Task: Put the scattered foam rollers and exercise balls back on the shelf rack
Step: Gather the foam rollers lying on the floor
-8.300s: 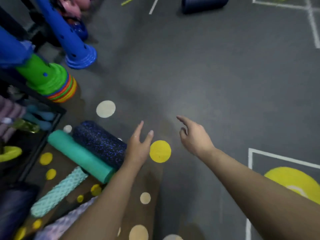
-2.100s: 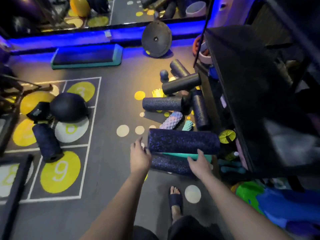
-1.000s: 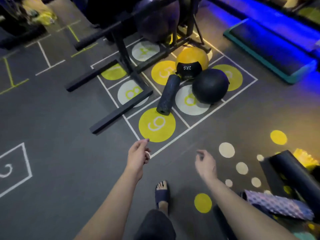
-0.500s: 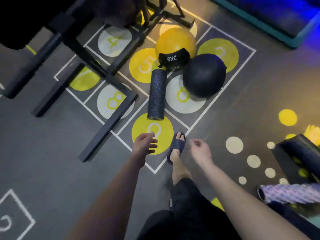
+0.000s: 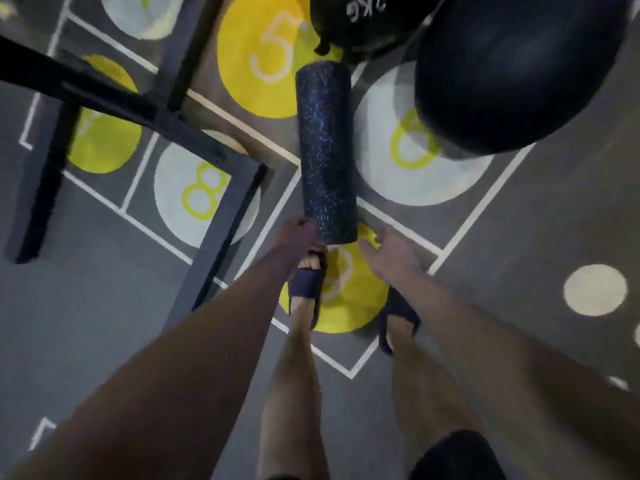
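foam roller (image 5: 325,150): dark speckled one, flat on the numbered floor (image 5: 554,220), near end right by the person's feet
left hand (image 5: 298,233): fingers curled onto the roller's near end, left side
right hand (image 5: 389,249): fingers loose and apart, just right of that end
black ball (image 5: 519,71): far right, near the roller

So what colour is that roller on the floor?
The roller is black with blue speckles, clearest in the head view.
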`<state>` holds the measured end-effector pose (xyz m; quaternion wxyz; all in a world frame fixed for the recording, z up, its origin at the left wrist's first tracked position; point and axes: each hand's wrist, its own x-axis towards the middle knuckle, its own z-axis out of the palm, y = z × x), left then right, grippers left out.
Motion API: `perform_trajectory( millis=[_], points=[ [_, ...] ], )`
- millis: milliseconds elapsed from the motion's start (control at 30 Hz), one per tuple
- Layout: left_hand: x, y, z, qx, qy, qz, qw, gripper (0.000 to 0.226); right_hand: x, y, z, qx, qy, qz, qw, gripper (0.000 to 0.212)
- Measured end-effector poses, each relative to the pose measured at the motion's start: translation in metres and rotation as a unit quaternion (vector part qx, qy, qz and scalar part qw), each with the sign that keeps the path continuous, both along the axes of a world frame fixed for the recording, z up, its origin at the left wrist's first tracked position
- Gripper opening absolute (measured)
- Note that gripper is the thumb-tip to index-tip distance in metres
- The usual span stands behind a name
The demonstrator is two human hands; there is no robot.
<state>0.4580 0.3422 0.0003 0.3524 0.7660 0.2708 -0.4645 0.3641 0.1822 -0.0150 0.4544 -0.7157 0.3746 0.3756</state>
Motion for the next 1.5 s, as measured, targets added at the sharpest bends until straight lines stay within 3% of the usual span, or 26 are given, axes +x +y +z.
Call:
perform_trajectory(
  millis=[67,167,233,333,400,467,600,633,733,867,1000,1100,1233,1367,1500],
  points=[
    [0.026,0.014,-0.076,0.057,0.002,-0.053,0.997,0.011,0.015,0.003,-0.062,0.024,-0.020,-0.080,0.996,0.054],
    [0.057,0.011,-0.153,0.117,-0.023,-0.136,0.984,0.065,0.032,0.006,-0.152,0.048,-0.050,-0.225,0.972,0.056],
    [0.065,0.005,-0.180,0.060,0.002,-0.085,0.995,0.075,0.039,0.019,-0.195,0.092,-0.056,-0.210,0.972,0.068],
    [0.062,0.002,-0.186,-0.016,0.047,-0.035,0.998,0.073,0.038,0.040,-0.229,0.137,-0.058,-0.228,0.962,0.107],
    [0.050,0.006,-0.171,-0.021,0.073,-0.038,0.996,0.085,0.024,0.050,-0.230,0.171,-0.053,-0.274,0.945,0.113],
    [0.037,0.006,-0.143,-0.012,0.074,-0.036,0.997,0.094,0.009,0.053,-0.184,0.152,-0.022,-0.321,0.935,0.107],
    [0.008,-0.014,-0.028,-0.027,0.112,-0.097,0.989,0.071,-0.023,0.022,-0.017,0.139,0.037,-0.374,0.916,0.055],
    [0.003,-0.019,0.004,-0.024,0.136,-0.122,0.983,0.065,-0.036,0.016,0.027,0.148,0.048,-0.387,0.909,0.050],
    [-0.024,-0.035,0.096,-0.043,0.205,-0.269,0.940,0.055,-0.091,0.005,0.142,0.144,0.108,-0.430,0.884,0.064],
    [-0.064,-0.083,0.194,-0.074,0.213,-0.381,0.897,0.045,-0.166,-0.005,0.217,0.165,0.112,-0.526,0.827,0.109],
    [-0.132,-0.166,0.293,-0.144,0.167,-0.441,0.870,0.044,-0.237,-0.028,0.294,0.119,0.071,-0.677,0.723,0.095],
    [-0.178,-0.229,0.335,-0.193,0.125,-0.498,0.836,0.045,-0.281,-0.060,0.333,0.078,0.017,-0.753,0.653,0.110],
    [-0.258,-0.309,0.380,-0.201,0.103,-0.533,0.815,0.048,-0.329,-0.112,0.420,0.040,-0.060,-0.826,0.559,0.085],
    [-0.349,-0.362,0.414,-0.202,0.101,-0.559,0.798,0.051,-0.403,-0.152,0.449,0.018,-0.105,-0.878,0.466,0.064],
    [-0.424,-0.402,0.431,-0.156,0.138,-0.594,0.777,0.082,-0.475,-0.183,0.465,-0.013,-0.101,-0.892,0.440,0.104]
  ],
)
